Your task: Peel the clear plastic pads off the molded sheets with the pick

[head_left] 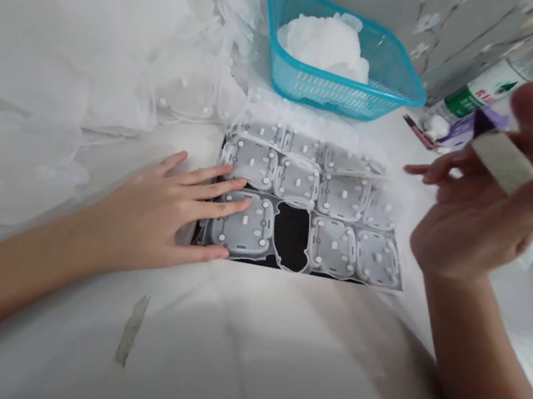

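My left hand lies flat with its fingers spread. Its fingertips rest on the left end of a sheet of translucent moulded plastic pieces, which have rounded corners and small white pegs. Black shows through one gap in the front row. Raised to the right of the sheet, my right hand holds a long, pale, flat tool with a dark tip, lodged between the thumb and fingers. What kind of tool it is cannot be made out.
A blue plastic basket with white pieces in it stands behind the sheet. White translucent pieces are heaped at left. A plastic bottle, a purple box and pink-handled snippers lie at back right. Tape sticks to the table.
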Demonstrator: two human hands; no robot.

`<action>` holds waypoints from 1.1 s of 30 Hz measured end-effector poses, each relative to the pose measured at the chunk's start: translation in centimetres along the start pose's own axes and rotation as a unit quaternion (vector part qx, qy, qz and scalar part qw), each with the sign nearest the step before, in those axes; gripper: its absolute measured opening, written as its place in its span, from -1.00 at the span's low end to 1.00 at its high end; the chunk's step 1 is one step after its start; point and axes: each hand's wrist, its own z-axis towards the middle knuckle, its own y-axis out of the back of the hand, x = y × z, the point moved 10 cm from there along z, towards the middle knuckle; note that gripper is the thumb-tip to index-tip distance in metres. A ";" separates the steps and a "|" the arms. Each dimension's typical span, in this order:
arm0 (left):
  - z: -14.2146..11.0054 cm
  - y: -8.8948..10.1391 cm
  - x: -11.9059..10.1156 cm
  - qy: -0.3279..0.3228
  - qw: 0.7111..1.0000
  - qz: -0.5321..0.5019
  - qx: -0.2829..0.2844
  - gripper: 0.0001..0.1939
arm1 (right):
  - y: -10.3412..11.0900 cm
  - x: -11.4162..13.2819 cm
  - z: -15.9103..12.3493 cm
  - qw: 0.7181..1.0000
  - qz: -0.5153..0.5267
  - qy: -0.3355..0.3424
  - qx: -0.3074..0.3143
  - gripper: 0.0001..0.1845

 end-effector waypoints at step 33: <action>0.3 -1.3 1.3 0.059 0.993 -0.084 0.066 -0.34 | -14.2 4.1 -8.6 0.865 0.018 0.063 0.498 -0.87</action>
